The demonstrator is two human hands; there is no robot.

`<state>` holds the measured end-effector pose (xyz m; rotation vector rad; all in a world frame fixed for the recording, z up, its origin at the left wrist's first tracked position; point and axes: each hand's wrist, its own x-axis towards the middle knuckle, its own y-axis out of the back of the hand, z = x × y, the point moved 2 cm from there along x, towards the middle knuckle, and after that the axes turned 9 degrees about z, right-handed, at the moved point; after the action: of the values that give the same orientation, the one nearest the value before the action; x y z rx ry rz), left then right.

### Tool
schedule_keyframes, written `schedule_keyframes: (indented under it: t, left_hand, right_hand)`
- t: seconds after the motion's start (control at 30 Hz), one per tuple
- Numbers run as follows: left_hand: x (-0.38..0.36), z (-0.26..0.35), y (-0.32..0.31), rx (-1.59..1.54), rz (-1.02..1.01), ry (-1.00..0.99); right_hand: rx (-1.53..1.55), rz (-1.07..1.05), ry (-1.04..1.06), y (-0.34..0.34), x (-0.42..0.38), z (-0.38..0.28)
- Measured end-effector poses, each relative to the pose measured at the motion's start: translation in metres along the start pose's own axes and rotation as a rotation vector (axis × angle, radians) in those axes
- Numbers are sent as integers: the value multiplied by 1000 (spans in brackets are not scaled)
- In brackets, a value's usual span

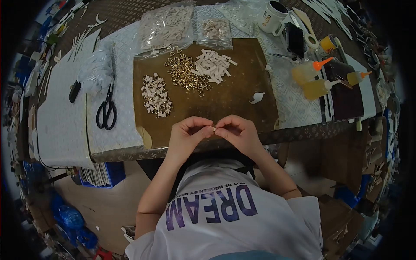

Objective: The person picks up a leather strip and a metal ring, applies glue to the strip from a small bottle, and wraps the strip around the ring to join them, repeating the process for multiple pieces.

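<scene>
Your left hand and right hand pinch one small pale piece between their fingertips, just above the near edge of the brown mat. It looks light and probably bends easily, so take it by its ends with a gentle, precise pinch.

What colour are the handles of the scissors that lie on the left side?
Black handles, seen best in the head view.

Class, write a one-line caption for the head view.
Left hand and right hand pinch a small pale piece, facing piles of golden rings and white strips.
</scene>
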<state>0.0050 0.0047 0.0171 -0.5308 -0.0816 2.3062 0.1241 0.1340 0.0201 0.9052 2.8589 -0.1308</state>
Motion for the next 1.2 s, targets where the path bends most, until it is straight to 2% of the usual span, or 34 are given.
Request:
schedule_keyframes:
  t: [0.13, 0.23, 0.33, 0.57, 0.67, 0.7, 0.8, 0.87, 0.93, 1.03, 1.13, 1.2]
  left_hand:
    - [-1, -2, -2, 3, 22, -24]
    - [-1, -3, -3, -138, -28, 127]
    - [1, -5, -6, -188, -16, 165]
    - [10, -14, -13, -101, 26, 64]
    - [16, -10, -15, -181, 53, 116]
    - [18, -9, -14, -209, 57, 143]
    - [23, -7, -13, -276, 47, 194]
    - [25, -4, -13, -301, 31, 211]
    - [25, -1, -13, -314, 18, 219]
    - [25, 3, -12, -320, 22, 211]
    - [24, 5, -12, -319, 68, 203]
    - [24, 3, -11, -323, 52, 174]
  right_hand:
    - [-43, 17, 12, 2, 0, 4]
    - [-16, 35, 20, 1, 1, 11]
    - [55, 54, -16, 1, 1, 10]
    - [16, 141, 10, 16, 1, 14]
    - [55, 507, 178, 41, -3, 28]
    - [-58, 634, 330, 50, 1, 29]
    - [-363, 786, 508, 68, 16, 25]
    - [-331, 667, 399, 75, 25, 30]
    - [-117, 496, 224, 76, 31, 38]
    - [89, 421, 254, 67, 28, 35]
    - [137, 350, 287, 63, 19, 23]
    - [206, 438, 371, 74, 22, 23]
